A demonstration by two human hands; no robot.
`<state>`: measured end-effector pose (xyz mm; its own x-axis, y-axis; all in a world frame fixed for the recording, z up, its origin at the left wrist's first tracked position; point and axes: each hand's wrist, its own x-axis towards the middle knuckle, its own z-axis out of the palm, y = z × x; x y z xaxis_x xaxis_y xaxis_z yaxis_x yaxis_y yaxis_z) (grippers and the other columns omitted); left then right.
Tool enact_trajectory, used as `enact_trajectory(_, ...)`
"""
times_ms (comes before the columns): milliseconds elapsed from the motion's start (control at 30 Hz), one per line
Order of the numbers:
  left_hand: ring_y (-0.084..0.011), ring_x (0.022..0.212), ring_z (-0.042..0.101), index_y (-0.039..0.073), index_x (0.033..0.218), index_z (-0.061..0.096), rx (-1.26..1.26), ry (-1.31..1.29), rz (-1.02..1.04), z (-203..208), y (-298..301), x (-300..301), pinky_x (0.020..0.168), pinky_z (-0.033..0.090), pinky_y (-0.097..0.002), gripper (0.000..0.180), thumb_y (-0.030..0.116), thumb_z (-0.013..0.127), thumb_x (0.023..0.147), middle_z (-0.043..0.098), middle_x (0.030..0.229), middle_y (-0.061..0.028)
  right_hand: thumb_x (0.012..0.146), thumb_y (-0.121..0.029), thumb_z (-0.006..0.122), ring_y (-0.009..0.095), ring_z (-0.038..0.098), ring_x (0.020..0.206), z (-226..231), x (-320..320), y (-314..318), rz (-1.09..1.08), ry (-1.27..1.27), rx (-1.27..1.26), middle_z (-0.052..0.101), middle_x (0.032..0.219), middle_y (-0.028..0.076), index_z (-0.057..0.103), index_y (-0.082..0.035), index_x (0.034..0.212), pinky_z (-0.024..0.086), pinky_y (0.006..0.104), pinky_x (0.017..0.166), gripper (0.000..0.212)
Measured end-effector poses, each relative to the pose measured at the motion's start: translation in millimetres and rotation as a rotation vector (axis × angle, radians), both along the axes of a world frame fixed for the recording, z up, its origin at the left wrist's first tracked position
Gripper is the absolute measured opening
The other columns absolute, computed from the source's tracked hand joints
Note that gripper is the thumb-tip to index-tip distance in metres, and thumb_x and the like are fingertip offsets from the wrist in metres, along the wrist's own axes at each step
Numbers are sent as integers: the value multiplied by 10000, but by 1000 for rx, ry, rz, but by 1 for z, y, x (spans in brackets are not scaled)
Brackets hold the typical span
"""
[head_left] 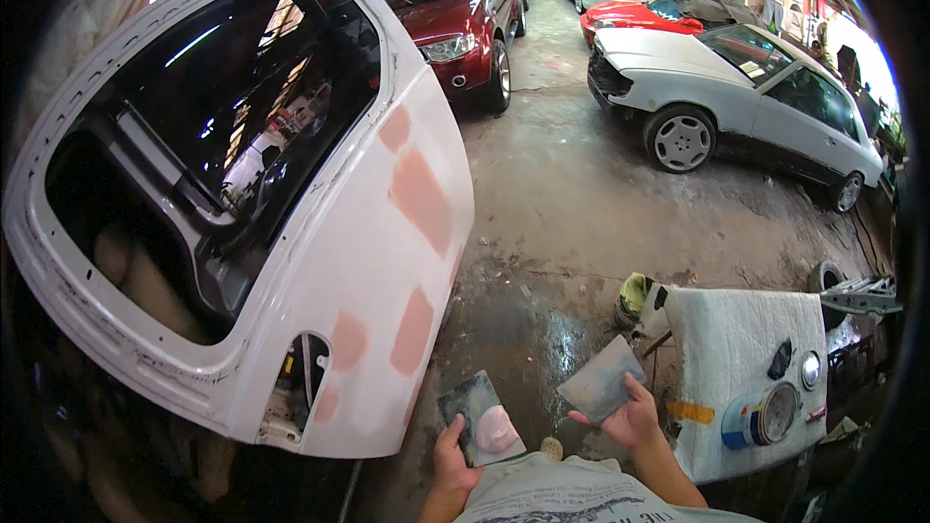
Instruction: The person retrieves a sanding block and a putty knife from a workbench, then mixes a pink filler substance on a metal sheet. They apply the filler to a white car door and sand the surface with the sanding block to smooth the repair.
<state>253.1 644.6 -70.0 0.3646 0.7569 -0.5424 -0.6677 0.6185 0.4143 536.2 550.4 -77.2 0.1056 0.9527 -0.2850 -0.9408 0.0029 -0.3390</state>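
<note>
My left hand (453, 468) grips the edge of a small rectangular board (476, 395), dark at one end. On the board sits a rounded lump of pink body filler (497, 429). In my right hand (632, 418) is a flat grey rectangular spreader (603, 380), smudged on its face and pinched between thumb and fingers. The two tools are held apart, in front of my shirt. To the left stands a large white car body panel (373, 223) with a wide window opening. Several dull pink filler patches (419, 196) mark its surface; neither hand touches it.
At right, a stand covered in white padded sheet (717, 329) holds an open can (763, 416), a round metal lid (811, 369) and a dark crumpled piece (780, 358). A bucket (632, 300) stands beside it. Parked beyond are a white car (736, 87) and a dark red car (450, 24).
</note>
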Motion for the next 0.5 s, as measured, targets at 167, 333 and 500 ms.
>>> enact_trajectory(167,-274,1077,624,67,1169,608,-87,21,-25,-22,84,43,982,479,-472,254,217,600,964,659,1162,-86,881,-750,452,451,389,1361,19,24,61,-55,32,62,413,1499,138,383,-199,1479,328,781,974,816)
enact_trajectory(333,-312,1110,615,46,1218,593,-39,3,-48,-35,187,85,1018,455,-502,335,272,575,971,652,1197,-124,855,-831,355,455,380,1363,26,54,160,-113,40,55,412,1501,134,381,-200,1486,332,777,964,893)
enact_trajectory(500,-299,1118,616,43,1237,578,29,-40,-106,-37,311,114,1000,474,-486,344,270,561,980,644,1202,-124,843,-829,390,449,371,1367,42,86,280,-157,-111,26,419,1499,120,409,-232,1473,338,778,950,869)
